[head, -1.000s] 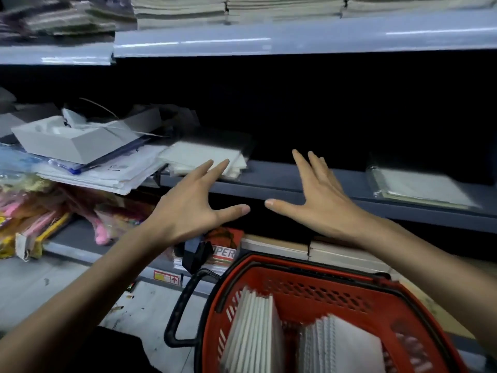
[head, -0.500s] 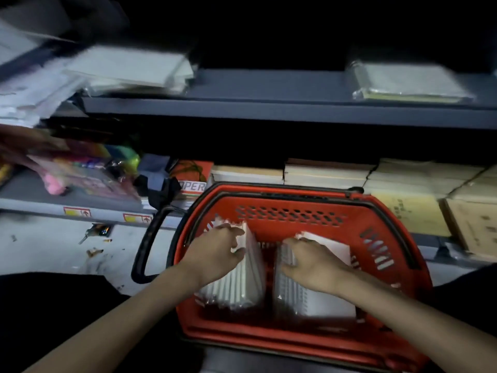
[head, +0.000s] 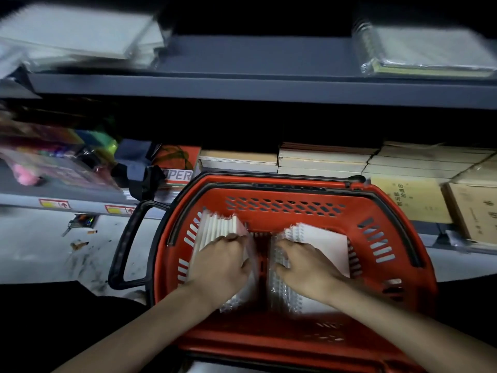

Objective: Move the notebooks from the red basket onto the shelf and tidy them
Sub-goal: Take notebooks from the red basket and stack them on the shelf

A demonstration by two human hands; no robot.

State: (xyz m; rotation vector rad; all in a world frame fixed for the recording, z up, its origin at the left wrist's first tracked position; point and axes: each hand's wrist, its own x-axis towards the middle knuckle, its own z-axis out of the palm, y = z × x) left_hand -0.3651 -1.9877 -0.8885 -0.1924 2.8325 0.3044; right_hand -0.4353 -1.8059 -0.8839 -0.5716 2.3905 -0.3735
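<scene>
One red basket (head: 269, 222); two stacks: left hand (head: 220, 265) grips left notebook stack (head: 217, 227), right hand (head: 306, 267) the right stack (head: 328, 246).

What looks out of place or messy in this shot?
Small scraps of litter lie on the grey floor left of the red plastic basket. The colourful packets on the lower left shelf sit in a jumbled heap, unlike the squared tan book stacks to the right. Blur hides finer detail.

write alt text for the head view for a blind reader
Two hands reach into a red basket: the left hand grips the left stack of spiral notebooks, the right hand the right stack. Behind, a grey shelf holds wrapped notebooks.
</scene>
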